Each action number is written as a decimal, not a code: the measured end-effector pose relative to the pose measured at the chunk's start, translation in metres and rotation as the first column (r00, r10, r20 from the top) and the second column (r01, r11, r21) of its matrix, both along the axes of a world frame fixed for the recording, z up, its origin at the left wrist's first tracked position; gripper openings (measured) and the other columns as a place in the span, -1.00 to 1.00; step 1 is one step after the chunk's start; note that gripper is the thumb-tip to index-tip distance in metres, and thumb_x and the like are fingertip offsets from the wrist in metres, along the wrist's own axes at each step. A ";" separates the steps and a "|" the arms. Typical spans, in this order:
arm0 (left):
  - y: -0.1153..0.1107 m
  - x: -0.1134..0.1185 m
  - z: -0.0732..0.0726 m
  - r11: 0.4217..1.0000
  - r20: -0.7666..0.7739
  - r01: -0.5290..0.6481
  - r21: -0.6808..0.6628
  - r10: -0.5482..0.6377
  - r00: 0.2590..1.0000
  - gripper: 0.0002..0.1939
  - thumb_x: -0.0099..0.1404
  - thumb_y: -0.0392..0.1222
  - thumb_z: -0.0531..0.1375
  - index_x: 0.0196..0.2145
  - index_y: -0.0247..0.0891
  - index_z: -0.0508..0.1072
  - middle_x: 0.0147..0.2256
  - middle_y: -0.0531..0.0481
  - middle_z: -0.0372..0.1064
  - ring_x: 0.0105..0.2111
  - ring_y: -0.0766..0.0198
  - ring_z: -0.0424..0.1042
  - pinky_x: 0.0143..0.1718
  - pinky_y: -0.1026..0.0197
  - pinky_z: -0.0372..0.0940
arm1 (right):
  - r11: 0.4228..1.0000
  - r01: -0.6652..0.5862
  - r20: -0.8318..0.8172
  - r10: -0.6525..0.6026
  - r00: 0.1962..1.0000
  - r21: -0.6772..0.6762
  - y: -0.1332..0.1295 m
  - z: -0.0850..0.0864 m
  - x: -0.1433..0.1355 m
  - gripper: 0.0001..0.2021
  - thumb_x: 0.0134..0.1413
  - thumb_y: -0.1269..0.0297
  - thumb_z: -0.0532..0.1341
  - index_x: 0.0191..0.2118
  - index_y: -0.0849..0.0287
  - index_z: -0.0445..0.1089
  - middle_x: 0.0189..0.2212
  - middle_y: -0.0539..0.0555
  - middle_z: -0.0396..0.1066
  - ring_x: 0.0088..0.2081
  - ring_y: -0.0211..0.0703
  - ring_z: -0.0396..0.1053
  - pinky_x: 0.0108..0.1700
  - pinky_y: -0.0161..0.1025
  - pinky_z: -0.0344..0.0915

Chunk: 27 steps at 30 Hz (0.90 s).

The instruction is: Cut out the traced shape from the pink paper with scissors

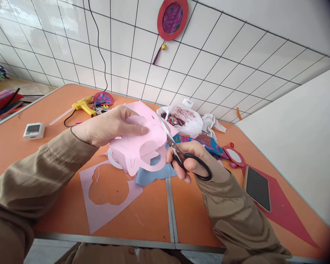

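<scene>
My left hand (115,124) pinches a sheet of pink paper (151,137) between thumb and fingers, held above the table. The sheet has curved cut edges and a loop-shaped strip hanging at its lower right. My right hand (191,157) grips scissors (172,141) with black handles. Their blades reach up and left against the right part of the pink paper; whether they are fully closed I cannot tell. Below lies a pink offcut (88,209) with a large rounded hole. A piece of blue paper (154,176) rests under the held sheet.
A yellow glue gun (84,106) and a small white device (33,131) lie at the left. Behind stands a white plastic bag (191,121) beside patterned fabric (213,145). At the right, a phone (257,189) rests on red sheet material (287,223). A tiled wall borders the orange table (143,223).
</scene>
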<state>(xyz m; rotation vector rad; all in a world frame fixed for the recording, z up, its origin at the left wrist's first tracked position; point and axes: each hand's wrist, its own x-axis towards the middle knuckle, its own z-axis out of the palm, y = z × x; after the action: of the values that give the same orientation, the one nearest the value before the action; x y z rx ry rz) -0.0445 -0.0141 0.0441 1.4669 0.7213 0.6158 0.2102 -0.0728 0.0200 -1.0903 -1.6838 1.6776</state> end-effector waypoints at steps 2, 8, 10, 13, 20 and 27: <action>-0.001 0.000 0.000 1.000 -0.006 -0.007 -0.012 0.006 1.000 -0.81 0.12 -0.18 0.40 -0.59 -0.24 0.56 -0.70 0.10 0.28 -0.67 0.43 0.20 -0.64 0.37 0.10 | 1.000 -0.004 0.009 0.004 1.000 0.003 0.000 0.000 0.001 -0.38 -0.21 -0.29 0.39 -0.31 0.25 0.42 -0.68 -0.05 0.37 -0.71 -0.35 0.20 -0.63 -0.34 0.10; 0.000 0.000 0.000 0.998 0.019 0.008 -0.056 -0.007 1.000 -0.80 0.10 -0.18 0.41 -0.59 -0.28 0.55 -0.66 0.09 0.33 -0.69 0.45 0.21 -0.63 0.36 0.14 | 1.000 -0.014 0.033 0.014 0.999 0.009 0.000 0.001 0.002 -0.39 -0.17 -0.30 0.39 -0.29 0.24 0.41 -0.66 -0.05 0.37 -0.70 -0.37 0.23 -0.62 -0.37 0.13; 0.001 0.000 0.000 0.998 0.020 0.005 -0.060 -0.004 1.000 -0.81 0.11 -0.18 0.40 -0.57 -0.29 0.56 -0.65 0.10 0.35 -0.69 0.46 0.23 -0.60 0.37 0.20 | 1.000 -0.020 0.031 0.020 0.999 0.016 0.000 0.000 0.003 -0.38 -0.16 -0.30 0.39 -0.28 0.24 0.42 -0.65 -0.06 0.38 -0.70 -0.39 0.23 -0.62 -0.40 0.13; 0.000 -0.001 0.000 0.998 0.005 -0.021 -0.067 0.022 1.000 -0.84 0.12 -0.20 0.39 -0.55 -0.28 0.56 -0.62 0.09 0.40 -0.64 0.42 0.33 -0.54 0.36 0.27 | 0.999 -0.036 0.027 0.035 0.999 0.034 0.002 -0.004 0.005 -0.38 -0.15 -0.30 0.38 -0.27 0.24 0.42 -0.65 -0.07 0.37 -0.70 -0.38 0.23 -0.65 -0.40 0.15; 0.001 -0.003 0.001 0.995 0.011 -0.039 -0.094 0.041 0.999 -0.88 0.12 -0.19 0.39 -0.47 -0.30 0.61 -0.52 0.00 0.52 -0.51 0.28 0.49 -0.45 0.32 0.35 | 0.993 -0.099 -0.001 0.099 0.995 0.065 0.011 -0.017 0.009 -0.40 -0.15 -0.28 0.38 -0.28 0.24 0.42 -0.67 -0.07 0.35 -0.74 -0.37 0.21 -0.73 -0.43 0.14; 0.001 -0.002 0.004 0.990 -0.008 -0.057 -0.127 0.056 0.998 -0.89 0.12 -0.21 0.38 -0.45 -0.32 0.62 -0.52 0.01 0.53 -0.50 0.28 0.51 -0.41 0.31 0.38 | 0.998 -0.051 0.052 0.049 0.997 0.044 0.005 -0.009 0.005 -0.37 -0.20 -0.31 0.39 -0.30 0.24 0.42 -0.68 -0.07 0.34 -0.73 -0.37 0.21 -0.72 -0.41 0.15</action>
<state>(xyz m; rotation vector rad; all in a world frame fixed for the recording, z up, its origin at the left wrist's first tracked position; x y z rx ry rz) -0.0469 -0.0127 0.0484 1.3347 0.7934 0.5992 0.2154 -0.0678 0.0113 -1.0863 -1.7858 1.6475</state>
